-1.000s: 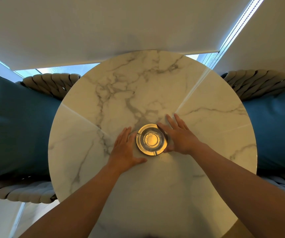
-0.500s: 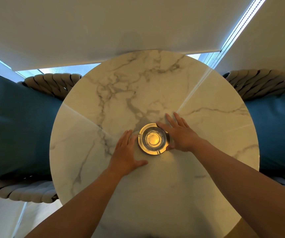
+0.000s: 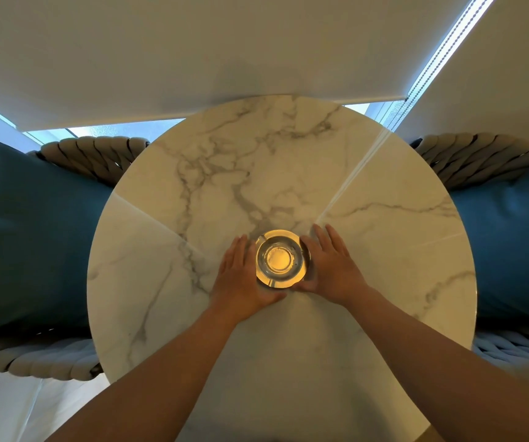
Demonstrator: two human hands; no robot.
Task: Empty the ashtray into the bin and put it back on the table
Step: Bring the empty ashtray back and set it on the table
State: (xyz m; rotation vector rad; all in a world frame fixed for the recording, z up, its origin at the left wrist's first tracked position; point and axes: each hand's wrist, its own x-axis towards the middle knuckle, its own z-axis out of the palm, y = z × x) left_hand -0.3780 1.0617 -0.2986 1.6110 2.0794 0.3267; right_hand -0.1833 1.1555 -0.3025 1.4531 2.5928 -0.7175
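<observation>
The ashtray (image 3: 280, 258) sits near the middle of the table (image 3: 288, 161). The left hand (image 3: 244, 275) and right hand (image 3: 333, 269) lie flat on either side of it, fingers straight and together against its rim (no real grip that I can see). If they lift it by squeezing alone, the smooth glass could slip, tip and spill its contents.

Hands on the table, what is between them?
The glass ashtray sits between the left hand and the right hand, on the marble table, seen in the head view.
</observation>
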